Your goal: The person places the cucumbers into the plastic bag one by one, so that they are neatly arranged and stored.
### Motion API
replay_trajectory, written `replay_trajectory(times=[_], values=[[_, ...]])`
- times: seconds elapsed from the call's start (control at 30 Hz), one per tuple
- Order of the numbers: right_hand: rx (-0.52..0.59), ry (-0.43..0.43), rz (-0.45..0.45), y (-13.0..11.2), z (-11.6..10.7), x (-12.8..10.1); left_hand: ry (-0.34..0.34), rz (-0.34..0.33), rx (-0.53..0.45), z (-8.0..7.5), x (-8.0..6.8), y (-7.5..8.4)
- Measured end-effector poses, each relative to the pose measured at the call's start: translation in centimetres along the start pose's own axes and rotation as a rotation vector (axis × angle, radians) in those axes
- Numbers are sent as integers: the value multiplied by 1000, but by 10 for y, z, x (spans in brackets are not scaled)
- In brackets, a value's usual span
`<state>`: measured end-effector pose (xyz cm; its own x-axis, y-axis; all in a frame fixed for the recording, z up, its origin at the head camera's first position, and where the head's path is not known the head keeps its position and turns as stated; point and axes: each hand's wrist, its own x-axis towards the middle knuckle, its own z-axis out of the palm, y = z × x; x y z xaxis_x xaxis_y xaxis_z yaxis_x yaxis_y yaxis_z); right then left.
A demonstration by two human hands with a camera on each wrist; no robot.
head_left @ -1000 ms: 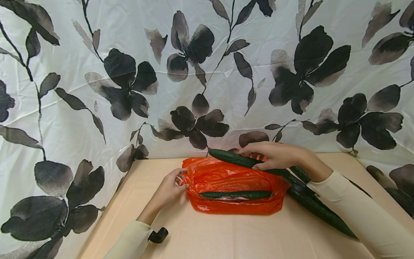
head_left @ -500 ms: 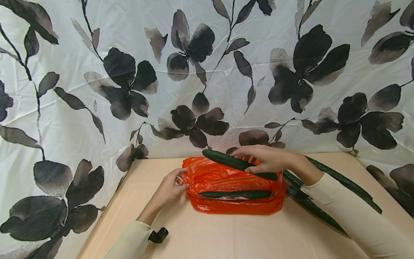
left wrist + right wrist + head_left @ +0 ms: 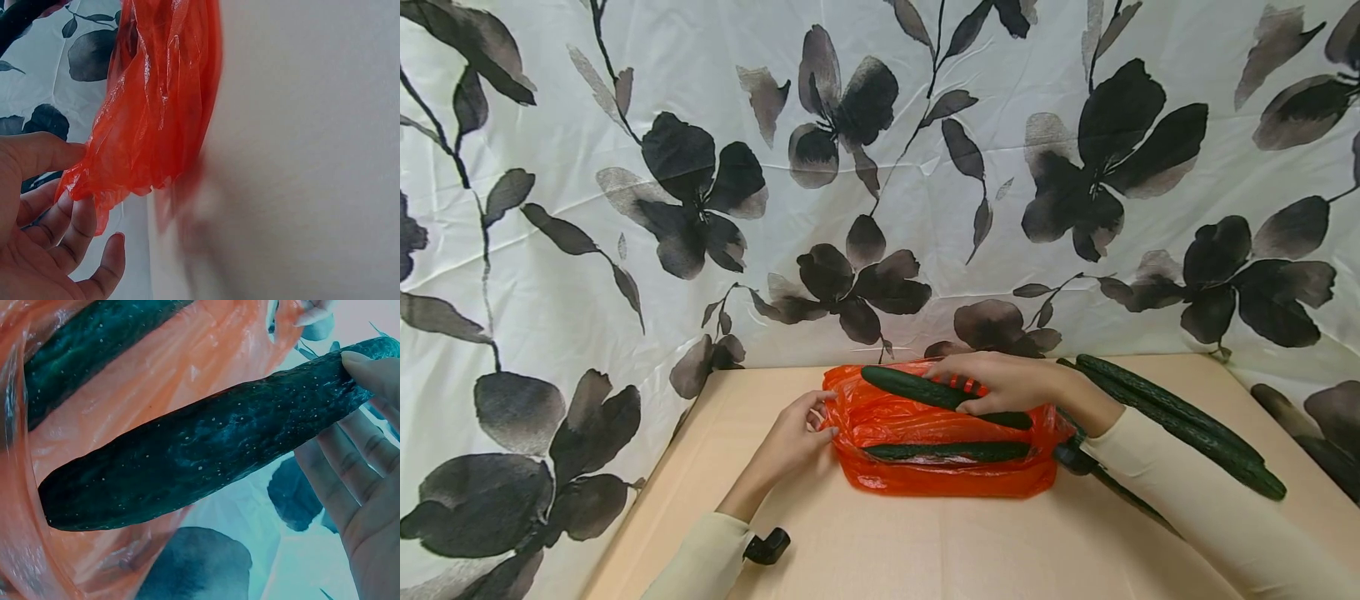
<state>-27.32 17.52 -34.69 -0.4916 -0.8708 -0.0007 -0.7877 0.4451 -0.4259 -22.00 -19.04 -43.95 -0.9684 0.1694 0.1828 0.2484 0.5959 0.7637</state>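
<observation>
Pale tabletop (image 3: 880, 550) up front, red plastic bag (image 3: 940, 482) on it, 1 cucumber (image 3: 947, 452) inside. Left hand (image 3: 793, 431) pinches the bag's end, right hand (image 3: 1017, 380) has a 2nd cucumber (image 3: 928, 391) gripped over its far side. At least 2 more cucumbers (image 3: 1195, 425) lie off to the right, floral cloth (image 3: 955, 208) behind.

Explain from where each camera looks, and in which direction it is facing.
Head: on the person's head, facing forward and down at the red bag on the table; the left grip, right grip and both sleeves show.
Left wrist: on that wrist, facing the bag's edge; the left grip, pinching it, shows at lower left.
Right wrist: on that wrist, facing the held cucumber; the right grip shows at right, and apparently the left at top.
Head and right wrist share the held cucumber and the second cucumber, lying in the bag.
</observation>
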Motion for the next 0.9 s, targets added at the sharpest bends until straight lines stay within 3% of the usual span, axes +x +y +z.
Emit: replay_trajectory(times=[0.43,0.9], values=[[0,-73,-16,13,15,13,6,-4,-8,3,4,1],[-3,-151,36,28,30,26,8,-22,0,6,5,0]])
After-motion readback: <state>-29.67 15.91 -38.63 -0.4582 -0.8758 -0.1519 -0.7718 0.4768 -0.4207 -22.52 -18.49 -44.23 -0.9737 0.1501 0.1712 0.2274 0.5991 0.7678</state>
